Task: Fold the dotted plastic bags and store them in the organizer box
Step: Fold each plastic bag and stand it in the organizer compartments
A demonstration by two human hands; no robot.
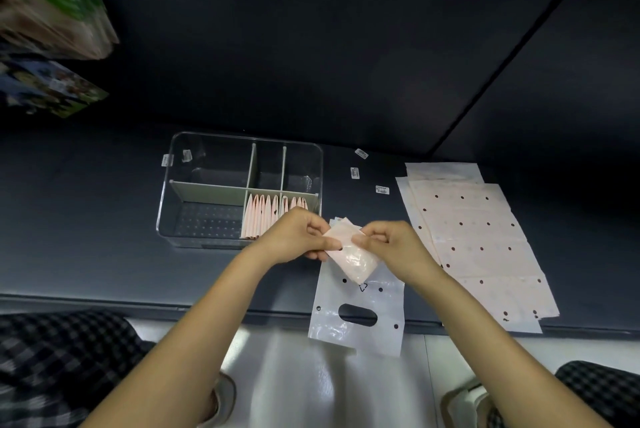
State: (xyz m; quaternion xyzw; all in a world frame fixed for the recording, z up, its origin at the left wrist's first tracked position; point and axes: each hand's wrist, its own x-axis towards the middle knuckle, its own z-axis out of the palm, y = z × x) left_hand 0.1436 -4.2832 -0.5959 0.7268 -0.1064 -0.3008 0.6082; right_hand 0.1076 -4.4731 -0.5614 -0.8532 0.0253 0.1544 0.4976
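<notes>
Your left hand (294, 237) and right hand (388, 242) each pinch the folded bag (349, 256). Their grip is narrow. The organizer box (207, 219) sits far left on the tabletop (86, 219).

Half-folded dotted bag (349, 256) was pinched at its folded top, tail hanging; organizer box (207, 219), part-filled, sat just beyond-left.

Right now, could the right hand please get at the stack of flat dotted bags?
Probably not freely: the right hand and left hand both pinch the folded bag. The stack of flat dotted bags lies uncovered beside it.
</notes>
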